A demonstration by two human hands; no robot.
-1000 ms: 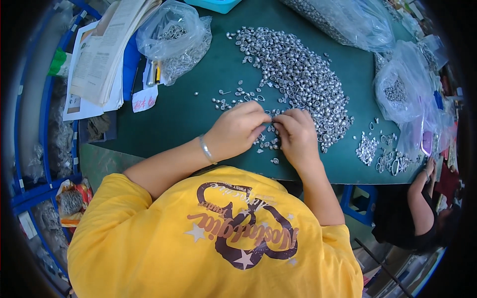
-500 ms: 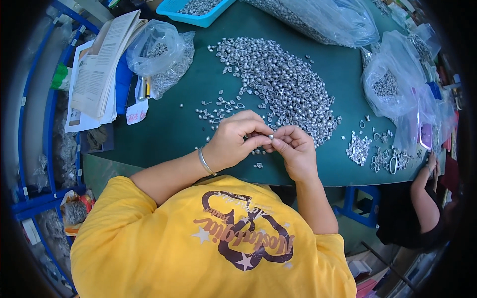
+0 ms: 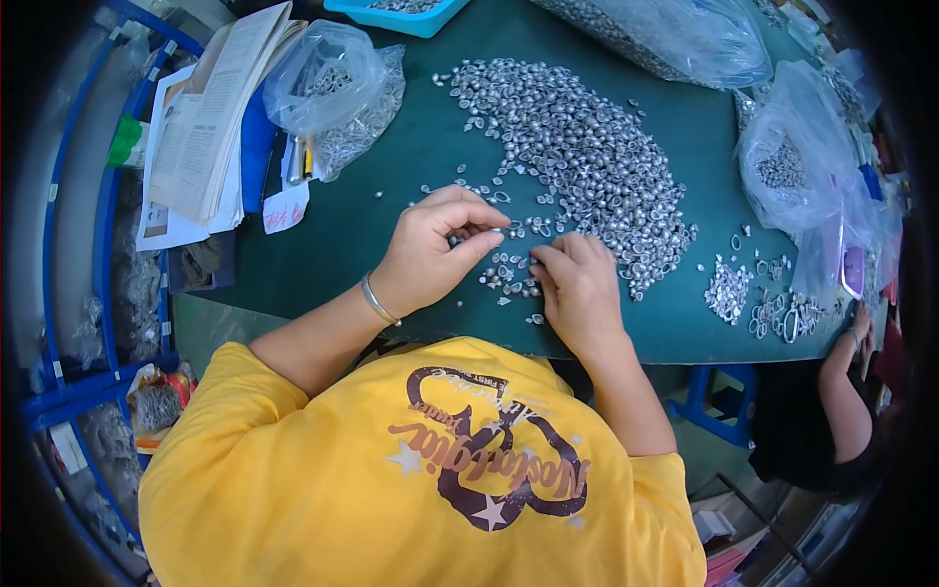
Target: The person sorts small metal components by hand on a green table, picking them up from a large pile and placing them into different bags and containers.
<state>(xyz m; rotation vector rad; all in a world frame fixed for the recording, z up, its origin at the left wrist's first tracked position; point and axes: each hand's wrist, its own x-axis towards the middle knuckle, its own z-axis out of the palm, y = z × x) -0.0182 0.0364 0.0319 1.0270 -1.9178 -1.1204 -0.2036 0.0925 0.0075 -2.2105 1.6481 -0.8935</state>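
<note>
My left hand is closed in a pinch, with a small silver metal piece at the tips of thumb and forefinger. Several more pieces show in the gap beneath its fingers. To its right, my right hand is lowered to the table, its thumb and fingers drawn together beside a small scatter of silver pieces. Whatever its fingertips hold is hidden. Just beyond both hands spreads a large heap of small domed and hollow oval metal pieces.
On the green tabletop, a clear bag of metal parts and stacked papers stand left. A blue tray and large plastic bag are at the back. Rings and flat pieces lie right, near another person's arm.
My hands were together at one small piece and have parted. The left moved slightly left, still pinching; the right came down to the loose pieces. The view has shifted a little.
</note>
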